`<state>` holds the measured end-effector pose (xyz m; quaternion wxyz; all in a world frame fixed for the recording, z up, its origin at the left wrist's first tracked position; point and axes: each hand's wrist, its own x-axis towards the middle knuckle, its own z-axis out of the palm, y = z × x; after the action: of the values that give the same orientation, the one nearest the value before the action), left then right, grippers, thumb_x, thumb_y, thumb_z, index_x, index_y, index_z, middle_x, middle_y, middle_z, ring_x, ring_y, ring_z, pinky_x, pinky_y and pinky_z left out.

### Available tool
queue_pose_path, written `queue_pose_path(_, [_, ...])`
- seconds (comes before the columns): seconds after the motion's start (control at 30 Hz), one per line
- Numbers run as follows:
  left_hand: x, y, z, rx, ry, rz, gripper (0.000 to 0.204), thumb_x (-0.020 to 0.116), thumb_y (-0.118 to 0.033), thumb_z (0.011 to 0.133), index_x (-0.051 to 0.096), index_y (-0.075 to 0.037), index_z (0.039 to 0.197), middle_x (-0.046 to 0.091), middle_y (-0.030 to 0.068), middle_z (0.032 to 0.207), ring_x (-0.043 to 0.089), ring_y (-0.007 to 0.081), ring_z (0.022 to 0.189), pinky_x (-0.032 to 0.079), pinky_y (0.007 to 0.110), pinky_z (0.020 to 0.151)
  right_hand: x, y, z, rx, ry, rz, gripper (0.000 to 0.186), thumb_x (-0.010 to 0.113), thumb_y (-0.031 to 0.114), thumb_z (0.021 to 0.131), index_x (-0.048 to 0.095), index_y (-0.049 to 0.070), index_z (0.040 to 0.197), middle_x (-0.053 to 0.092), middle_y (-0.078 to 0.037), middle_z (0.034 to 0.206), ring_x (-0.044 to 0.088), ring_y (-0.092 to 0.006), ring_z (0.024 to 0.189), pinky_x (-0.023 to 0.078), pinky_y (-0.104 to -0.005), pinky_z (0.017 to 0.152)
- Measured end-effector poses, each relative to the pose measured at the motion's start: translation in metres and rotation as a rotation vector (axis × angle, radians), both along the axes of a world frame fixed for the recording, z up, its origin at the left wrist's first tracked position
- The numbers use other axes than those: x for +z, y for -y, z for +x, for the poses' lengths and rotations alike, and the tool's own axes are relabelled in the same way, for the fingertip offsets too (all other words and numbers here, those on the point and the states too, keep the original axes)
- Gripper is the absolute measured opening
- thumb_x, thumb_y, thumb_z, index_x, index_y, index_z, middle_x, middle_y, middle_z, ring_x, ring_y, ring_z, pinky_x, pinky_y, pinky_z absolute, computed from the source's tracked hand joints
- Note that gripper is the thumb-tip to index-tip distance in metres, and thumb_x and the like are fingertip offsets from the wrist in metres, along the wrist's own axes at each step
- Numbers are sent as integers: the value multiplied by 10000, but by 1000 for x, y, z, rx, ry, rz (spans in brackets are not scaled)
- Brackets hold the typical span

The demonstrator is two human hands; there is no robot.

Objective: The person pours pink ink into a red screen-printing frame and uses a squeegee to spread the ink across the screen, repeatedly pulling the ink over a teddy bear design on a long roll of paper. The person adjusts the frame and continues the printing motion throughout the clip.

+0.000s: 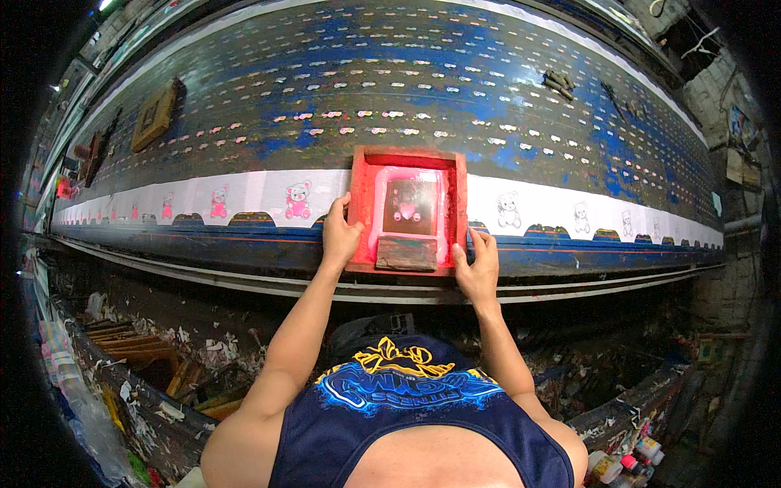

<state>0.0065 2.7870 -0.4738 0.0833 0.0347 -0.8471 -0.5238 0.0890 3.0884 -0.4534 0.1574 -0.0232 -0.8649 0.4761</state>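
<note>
A red-stained wooden screen-printing frame (461, 191) lies over a strip of white fabric (252, 185) along the near edge of a long table. My left hand (342, 232) grips the frame's left side, thumb on top. On the opposite side my right hand (478, 264) holds the lower right corner. Pink ink edges the mesh inside, where parts of a bear design show. A worn squeegee (407, 254) rests at the frame's near end. Left of the frame, the printed bears (298, 200) have pink fill; to its right, the bears (508, 211) are grey outlines.
The long printing table (325, 154) is dark with blue stains and rows of small prints. A wooden block (156, 114) and a dark lump of objects (558, 81) sit farther back. Below are stacked wooden frames (130, 346), scraps and several bottles (647, 451).
</note>
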Motion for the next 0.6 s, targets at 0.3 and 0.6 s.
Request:
queue_pose_path(0.3, [13, -7, 2, -4, -33, -128, 619, 667, 62, 753, 534, 58, 1358, 580, 247, 1409, 540, 369, 1354, 406, 410, 1161, 45, 39, 2, 518, -167, 474, 414, 794, 126, 732, 701, 78, 1133, 657, -94, 1168, 613, -300, 1111, 455, -431, 901])
queue_pose_path(0.6, [8, -5, 0, 11, -98, -149, 630, 710, 34, 749, 543, 43, 1356, 598, 255, 1370, 558, 401, 1313, 436, 432, 1129, 46, 51, -20, 377, -148, 524, 349, 718, 64, 756, 680, 71, 1102, 684, -86, 1116, 638, -280, 1058, 458, -444, 867])
